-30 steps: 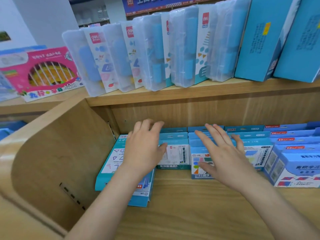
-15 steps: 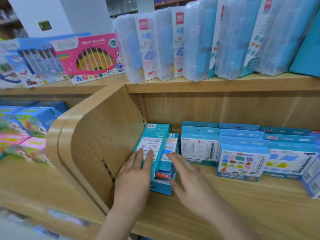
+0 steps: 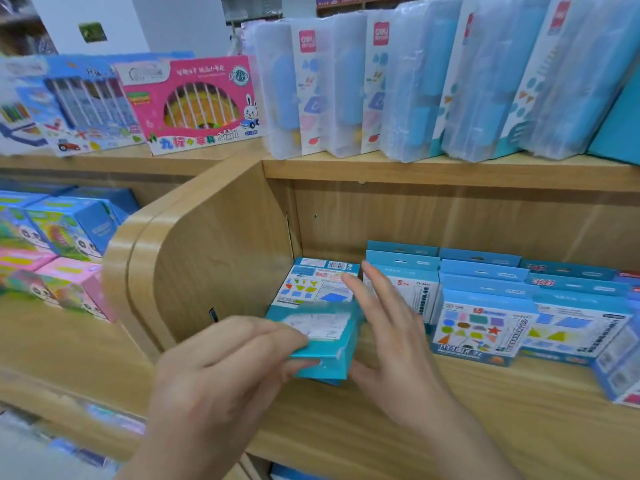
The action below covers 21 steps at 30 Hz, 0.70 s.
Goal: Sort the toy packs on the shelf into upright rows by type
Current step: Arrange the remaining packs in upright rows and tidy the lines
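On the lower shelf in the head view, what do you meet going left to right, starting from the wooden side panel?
Wooden side panel → left hand gripping a teal pack → right hand → shapes pack with a red star → pack showing yellow triangles.

Left hand [image 3: 221, 372] comes in from the lower left, forearm rising from the bottom edge, back of hand toward the camera. Its fingers [image 3: 277, 336] are closed on the near left end of the teal pack [image 3: 322, 341]: several lie across the pack's top face, one fingertip curls under its near edge. Motion-blurred. Right hand [image 3: 391, 344] sits just right of the same pack, forearm coming up from the bottom right. Palm faces left toward the pack, fingers spread and extended up and away, loose, not gripping. Its thumb lies low beside the pack's right near corner; contact unclear.
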Tool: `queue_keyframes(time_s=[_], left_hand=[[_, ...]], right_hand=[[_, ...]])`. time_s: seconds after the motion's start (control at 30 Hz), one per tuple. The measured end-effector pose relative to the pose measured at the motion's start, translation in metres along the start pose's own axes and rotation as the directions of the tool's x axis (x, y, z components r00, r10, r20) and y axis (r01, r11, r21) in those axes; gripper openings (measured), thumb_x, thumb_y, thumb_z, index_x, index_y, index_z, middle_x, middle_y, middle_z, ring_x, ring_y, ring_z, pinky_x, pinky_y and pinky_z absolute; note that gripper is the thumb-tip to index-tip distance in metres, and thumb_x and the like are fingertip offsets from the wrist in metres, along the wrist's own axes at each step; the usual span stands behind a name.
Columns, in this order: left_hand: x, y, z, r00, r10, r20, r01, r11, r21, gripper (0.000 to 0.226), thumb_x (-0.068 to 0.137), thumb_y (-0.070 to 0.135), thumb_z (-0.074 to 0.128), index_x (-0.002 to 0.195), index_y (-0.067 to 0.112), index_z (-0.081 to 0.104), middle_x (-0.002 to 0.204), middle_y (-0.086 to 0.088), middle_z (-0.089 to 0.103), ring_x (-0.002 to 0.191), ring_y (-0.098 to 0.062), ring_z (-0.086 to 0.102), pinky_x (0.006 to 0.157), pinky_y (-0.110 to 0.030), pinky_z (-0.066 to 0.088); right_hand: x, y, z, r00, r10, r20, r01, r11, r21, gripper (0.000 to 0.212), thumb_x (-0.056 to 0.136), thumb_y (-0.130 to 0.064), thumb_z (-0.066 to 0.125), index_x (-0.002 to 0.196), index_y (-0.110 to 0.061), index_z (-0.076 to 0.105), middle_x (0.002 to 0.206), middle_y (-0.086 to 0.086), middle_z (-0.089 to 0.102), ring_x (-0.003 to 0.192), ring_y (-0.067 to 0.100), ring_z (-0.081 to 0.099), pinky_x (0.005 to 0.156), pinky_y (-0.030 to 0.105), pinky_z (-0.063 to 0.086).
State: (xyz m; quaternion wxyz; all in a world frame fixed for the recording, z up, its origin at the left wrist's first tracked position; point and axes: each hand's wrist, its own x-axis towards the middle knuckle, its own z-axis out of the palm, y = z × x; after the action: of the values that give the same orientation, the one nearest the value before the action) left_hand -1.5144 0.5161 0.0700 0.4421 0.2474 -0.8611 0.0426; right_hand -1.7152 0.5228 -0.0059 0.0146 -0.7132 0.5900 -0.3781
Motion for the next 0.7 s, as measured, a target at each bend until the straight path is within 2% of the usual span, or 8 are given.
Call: queue_keyframes(time_s=[0.07,0.13,0.17,0.27,0.33,0.57,0.63,0.7], left_hand=[[0.015,0.013,-0.012,0.980,-0.163,-0.115,0.141,0.974,-0.177,0.007,0.079,0.030,0.064,0.076,0.030,0.070,0.075,0.018,0.066,0.069,0.004,0.058,0.063,-0.007,0.042],[0.029,0.019,-0.009,0.883,-0.407,-0.233,0.281,0.856,-0.433,0.006,0.073,0.035,0.069,0.072,0.040,0.066,0.072,0.022,0.064,0.062,0.005,0.057,0.057,-0.006,0.043],[0.035,0.020,-0.003,0.818,-0.529,-0.226,0.318,0.743,-0.589,0.007,0.073,0.036,0.071,0.072,0.041,0.066,0.070,0.021,0.065,0.060,0.004,0.058,0.053,-0.009,0.045],[0.044,0.011,0.022,0.684,-0.728,0.039,0.414,0.344,-0.843,0.011,0.079,0.039,0.058,0.074,0.033,0.065,0.070,0.005,0.067,0.060,-0.006,0.062,0.050,-0.023,0.050],[0.043,0.007,0.036,0.655,-0.740,0.152,0.483,0.255,-0.838,0.018,0.083,0.042,0.052,0.078,0.029,0.064,0.074,0.001,0.069,0.064,-0.012,0.064,0.057,-0.031,0.050],[0.035,0.005,0.064,0.657,-0.704,0.272,0.623,0.303,-0.721,0.031,0.097,0.042,0.037,0.090,0.017,0.053,0.071,0.002,0.067,0.064,-0.012,0.064,0.052,-0.027,0.050],[0.028,-0.006,0.070,0.711,-0.660,0.241,0.628,0.443,-0.640,0.026,0.100,0.039,0.038,0.094,0.023,0.057,0.081,0.003,0.069,0.076,-0.014,0.067,0.063,-0.033,0.053],[0.021,-0.022,0.073,0.758,-0.627,0.183,0.630,0.627,-0.458,0.013,0.097,0.027,0.048,0.101,0.031,0.059,0.093,0.011,0.070,0.093,-0.007,0.065,0.078,-0.024,0.050]], right_hand=[[0.000,-0.010,-0.018,0.997,-0.064,-0.032,0.066,0.995,0.080,0.063,0.076,-0.051,0.065,0.133,-0.041,0.041,0.143,-0.023,0.039,0.139,0.003,0.028,0.104,0.026,0.027],[-0.003,-0.023,-0.031,0.998,0.043,0.054,-0.060,0.924,0.378,0.043,0.072,-0.049,0.074,0.112,-0.041,0.058,0.110,-0.024,0.063,0.112,-0.002,0.053,0.087,0.020,0.040],[-0.004,-0.027,-0.035,0.989,0.103,0.108,-0.145,0.837,0.527,0.037,0.070,-0.041,0.078,0.104,-0.039,0.062,0.097,-0.018,0.068,0.095,0.000,0.061,0.078,0.020,0.046],[-0.008,-0.029,-0.039,0.950,0.227,0.214,-0.311,0.629,0.712,0.027,0.072,-0.030,0.080,0.094,-0.028,0.065,0.092,-0.006,0.073,0.084,0.012,0.070,0.071,0.032,0.057],[-0.011,-0.027,-0.041,0.920,0.285,0.268,-0.386,0.549,0.742,0.028,0.071,-0.031,0.077,0.094,-0.023,0.063,0.093,-0.003,0.074,0.085,0.015,0.071,0.068,0.034,0.058],[-0.024,-0.022,-0.037,0.854,0.425,0.301,-0.486,0.441,0.755,0.036,0.070,-0.035,0.064,0.098,-0.012,0.060,0.086,0.001,0.074,0.073,0.018,0.072,0.055,0.027,0.053],[-0.030,-0.018,-0.036,0.828,0.497,0.259,-0.487,0.410,0.771,0.036,0.072,-0.036,0.060,0.099,-0.012,0.061,0.086,0.002,0.075,0.072,0.021,0.072,0.054,0.030,0.055],[-0.039,-0.009,-0.036,0.772,0.603,0.199,-0.493,0.372,0.786,0.029,0.080,-0.036,0.056,0.100,-0.016,0.062,0.087,0.002,0.075,0.073,0.022,0.072,0.056,0.032,0.057]])
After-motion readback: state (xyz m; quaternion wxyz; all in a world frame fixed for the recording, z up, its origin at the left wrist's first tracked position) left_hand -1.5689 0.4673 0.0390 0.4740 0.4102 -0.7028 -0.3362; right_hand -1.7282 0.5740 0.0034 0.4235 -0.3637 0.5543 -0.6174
